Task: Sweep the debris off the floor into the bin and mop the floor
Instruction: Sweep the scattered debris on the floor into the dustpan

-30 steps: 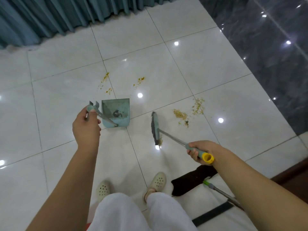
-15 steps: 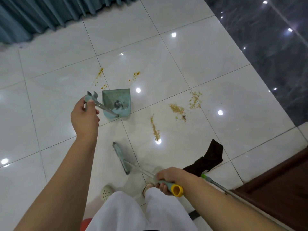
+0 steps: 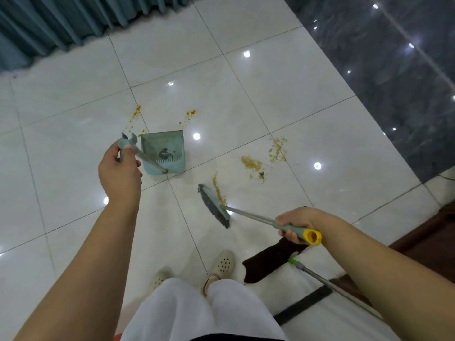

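The right hand (image 3: pixel 299 223) wraps round the broom (image 3: pixel 248 214) near the yellow end of its handle, fingers curled under the grip. From those fingers the shaft runs forward and to the left, down to the brush head, which sits on the floor (image 3: pixel 283 82) with its long axis slanting from far-left to near-right. Touching the far side of the head lies a thin line of debris (image 3: pixel 218 189), running almost parallel to the bristles. More debris (image 3: pixel 251 163) lies beyond that, forward and a little right of the head, with another patch (image 3: pixel 278 150) further right again. The left hand (image 3: pixel 118 169) holds the dustpan (image 3: pixel 163 151) by the top of its handle, thumb pressed over it, and the pan rests on the floor just ahead and to the right of those fingers, its open mouth facing away from the person. Two small scatters lie beyond the pan's mouth. The pan is forward and left of the brush head, well apart from it, so the gathered line lies between brush and pan only loosely; as I judge it, the right hand's sweep would have to carry the debris leftward and round to the mouth. A mop (image 3: pixel 327 284) lies on the floor behind and below the right hand, untouched.
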A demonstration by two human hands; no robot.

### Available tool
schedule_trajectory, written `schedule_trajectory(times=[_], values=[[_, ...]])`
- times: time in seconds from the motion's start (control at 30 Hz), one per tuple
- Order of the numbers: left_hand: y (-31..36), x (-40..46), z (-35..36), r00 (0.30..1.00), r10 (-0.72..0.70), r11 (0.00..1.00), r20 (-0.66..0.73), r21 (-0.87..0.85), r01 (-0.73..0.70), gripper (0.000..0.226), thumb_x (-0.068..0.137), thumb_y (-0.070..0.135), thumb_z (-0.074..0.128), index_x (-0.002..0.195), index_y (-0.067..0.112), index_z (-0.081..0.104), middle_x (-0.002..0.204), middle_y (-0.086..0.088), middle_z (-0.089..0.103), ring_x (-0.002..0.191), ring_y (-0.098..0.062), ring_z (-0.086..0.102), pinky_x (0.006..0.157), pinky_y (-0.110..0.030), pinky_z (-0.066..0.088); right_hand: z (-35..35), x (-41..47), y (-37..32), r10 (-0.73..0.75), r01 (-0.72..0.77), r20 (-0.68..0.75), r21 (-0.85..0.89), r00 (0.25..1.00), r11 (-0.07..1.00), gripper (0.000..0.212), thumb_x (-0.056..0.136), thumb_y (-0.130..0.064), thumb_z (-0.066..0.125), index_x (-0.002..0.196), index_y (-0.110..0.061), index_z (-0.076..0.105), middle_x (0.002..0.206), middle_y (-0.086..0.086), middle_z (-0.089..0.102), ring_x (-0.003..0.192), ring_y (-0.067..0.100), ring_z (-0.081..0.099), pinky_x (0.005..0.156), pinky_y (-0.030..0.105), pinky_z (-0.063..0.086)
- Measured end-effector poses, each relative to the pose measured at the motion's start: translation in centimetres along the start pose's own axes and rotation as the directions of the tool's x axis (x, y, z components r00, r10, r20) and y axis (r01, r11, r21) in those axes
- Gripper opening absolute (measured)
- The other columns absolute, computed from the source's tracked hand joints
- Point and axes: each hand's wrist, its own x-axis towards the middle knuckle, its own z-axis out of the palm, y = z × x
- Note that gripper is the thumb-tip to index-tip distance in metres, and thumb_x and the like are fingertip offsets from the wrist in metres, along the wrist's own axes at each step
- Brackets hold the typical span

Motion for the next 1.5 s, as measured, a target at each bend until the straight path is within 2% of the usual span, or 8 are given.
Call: schedule_trajectory(times=[0.27, 0.47, 0.7, 0.83, 1.0, 1.17, 1.37, 1.5], values=[[1.3, 0.7, 1.5, 1.000, 0.001, 0.998, 0.007, -0.056, -0.001, 0.039, 0.085, 0.036, 0.047, 0.117, 0.023, 0.064, 0.064, 0.001, 0.056, 0.043, -0.008, 0.045, 0.038, -0.016, 0.036, -3.4, -2.3, -3.3, -0.098, 0.105, -0.088, 0.075, 0.991, 0.992, 0.021, 0.100, -0.017, 0.046, 0.087, 0.000, 0.048, 0.071, 0.008, 0.047, 0.024, 0.008, 0.042, 0.027, 0.012, 0.038], [3.0, 2.2, 2.7, 1.000, 0.004, 0.996, 0.025, -0.087, -0.002, 0.038, 0.085, 0.035, 0.046, 0.116, 0.024, 0.065, 0.062, 0.002, 0.056, 0.043, -0.008, 0.046, 0.037, -0.015, 0.036, -2.1, -3.1, -3.9, -0.132, 0.149, -0.117, 0.152, 0.984, 0.977, 0.013, 0.099, -0.016, 0.046, 0.095, -0.004, 0.048, 0.070, 0.009, 0.047, 0.026, 0.007, 0.040, 0.028, 0.012, 0.037], [6.0, 4.8, 6.1, 0.998, -0.006, 0.993, 0.064, -0.117, 0.013, 0.037, 0.084, 0.034, 0.046, 0.114, 0.026, 0.066, 0.062, 0.003, 0.055, 0.041, -0.006, 0.044, 0.037, -0.015, 0.036, 2.5, -2.5, -7.7, -0.122, 0.107, 0.040, 0.270, 0.992, 0.957, 0.019, 0.098, -0.018, 0.050, 0.090, -0.001, 0.050, 0.068, 0.008, 0.051, 0.027, 0.008, 0.043, 0.028, 0.013, 0.039], [7.7, 6.9, 7.8, 0.996, -0.010, 0.992, 0.089, -0.121, 0.021, 0.034, 0.085, 0.034, 0.046, 0.113, 0.030, 0.065, 0.062, 0.004, 0.055, 0.040, -0.004, 0.044, 0.038, -0.014, 0.037, 3.8, -1.6, -11.2, -0.089, 0.025, 0.146, 0.388, 0.985, 0.921, 0.026, 0.099, -0.020, 0.049, 0.083, 0.000, 0.052, 0.044, 0.009, 0.055, 0.024, 0.009, 0.043, 0.027, 0.014, 0.039], [9.7, 9.2, 10.1, 0.991, -0.011, 0.994, 0.134, -0.108, 0.025, 0.030, 0.086, 0.035, 0.047, 0.110, 0.033, 0.065, 0.063, 0.002, 0.055, 0.041, -0.004, 0.045, 0.038, -0.016, 0.038, -0.2, -1.3, -13.3, -0.066, -0.001, 0.098, 0.563, 0.993, 0.826, 0.031, 0.098, -0.023, 0.050, 0.081, 0.003, 0.053, 0.043, 0.009, 0.053, 0.024, 0.010, 0.045, 0.025, 0.015, 0.040], [11.1, 10.1, 12.8, 0.983, 0.002, 0.994, 0.185, -0.106, 0.018, 0.021, 0.086, 0.032, 0.047, 0.087, 0.045, 0.064, 0.063, 0.002, 0.055, 0.043, -0.005, 0.046, 0.041, -0.020, 0.039, -5.3, -1.9, -13.4, -0.071, 0.016, 0.055, 0.664, 0.996, 0.747, 0.029, 0.099, -0.022, 0.048, 0.083, 0.003, 0.051, 0.060, 0.009, 0.051, 0.025, 0.010, 0.045, 0.024, 0.014, 0.038], [11.9, 10.5, 15.9, 0.972, 0.018, 0.995, 0.235, -0.096, 0.005, 0.029, 0.087, 0.031, 0.047, 0.110, 0.031, 0.065, 0.063, 0.003, 0.056, 0.042, -0.002, 0.046, 0.038, -0.015, 0.039, -7.7, -3.2, -12.9, -0.096, 0.039, 0.033, 0.750, 0.995, 0.661, 0.028, 0.100, -0.024, 0.046, 0.084, -0.001, 0.049, 0.044, 0.010, 0.052, 0.024, 0.009, 0.044, 0.025, 0.014, 0.038], [12.5, 10.1, 17.5, 0.968, 0.024, 0.995, 0.250, -0.099, 0.001, 0.032, 0.088, 0.031, 0.046, 0.114, 0.027, 0.064, 0.063, 0.003, 0.055, 0.041, 0.000, 0.046, 0.038, -0.015, 0.040, -8.6, -4.5, -12.1, -0.109, 0.037, 0.044, 0.760, 0.993, 0.649, 0.029, 0.100, -0.024, 0.044, 0.085, 0.000, 0.049, 0.046, 0.010, 0.051, 0.025, 0.009, 0.044, 0.025, 0.013, 0.039]])
